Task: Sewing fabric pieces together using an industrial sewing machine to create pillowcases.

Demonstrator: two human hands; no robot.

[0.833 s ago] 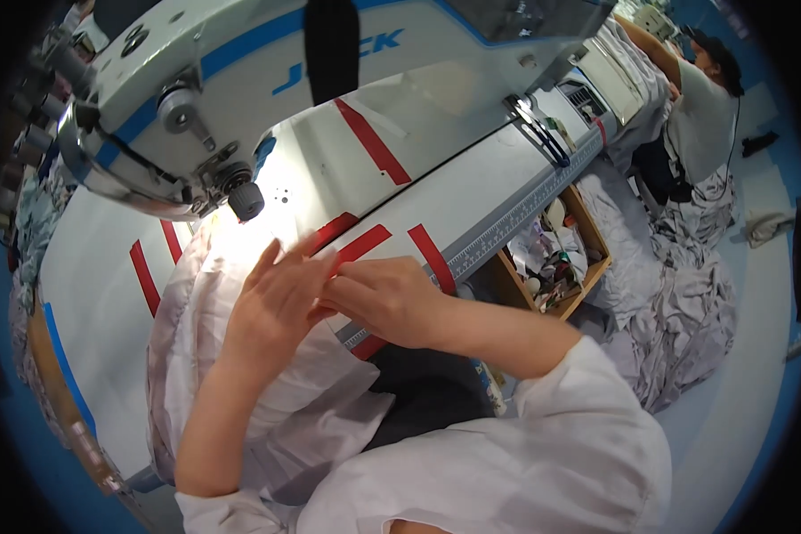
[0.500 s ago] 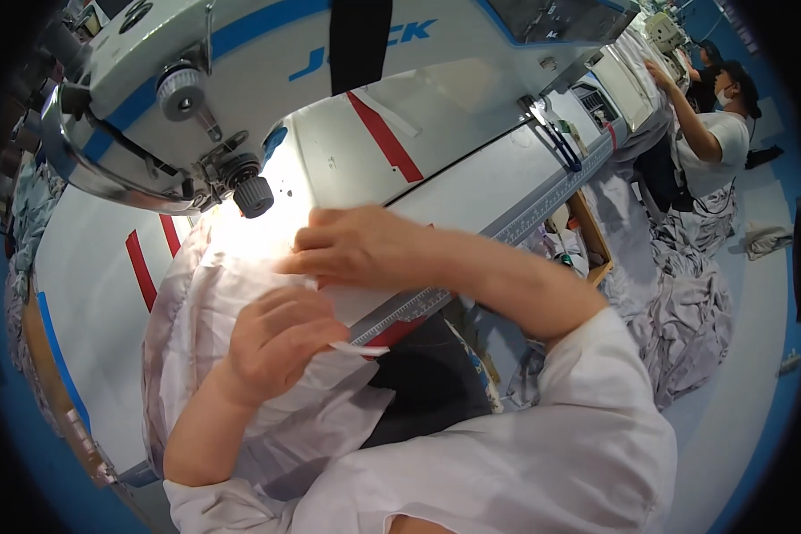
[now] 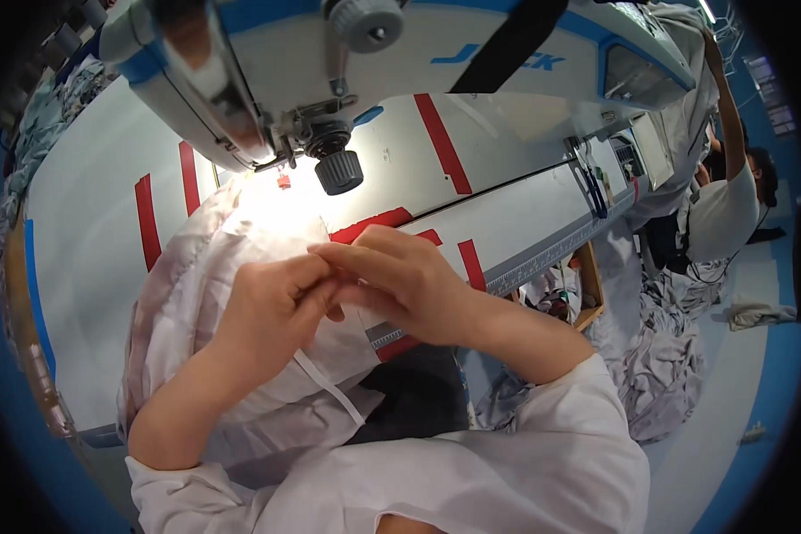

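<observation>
A pale lilac-white fabric piece (image 3: pixel 196 294) lies bunched on the white sewing table (image 3: pixel 89 240), reaching up under the needle area of the sewing machine (image 3: pixel 329 53). My left hand (image 3: pixel 271 311) rests on the fabric with its fingers pinching a fold. Right beside it, my right hand (image 3: pixel 400 276) meets it fingertip to fingertip, gripping the same fold. A narrow white strip (image 3: pixel 329 387) of the fabric trails below my left hand. The lit spot under the machine's lamp (image 3: pixel 276 191) washes out the cloth near the presser foot.
Red tape strips (image 3: pixel 147 218) mark the table top, and a ruler runs along its front edge (image 3: pixel 543 258). A heap of grey fabric (image 3: pixel 659 356) lies on the floor at right. Another person in a white top (image 3: pixel 721 214) stands at the far right.
My head has moved closer to the machine. My right hand drew back from beside the needle toward me, and both hands now meet on a fold of the fabric.
</observation>
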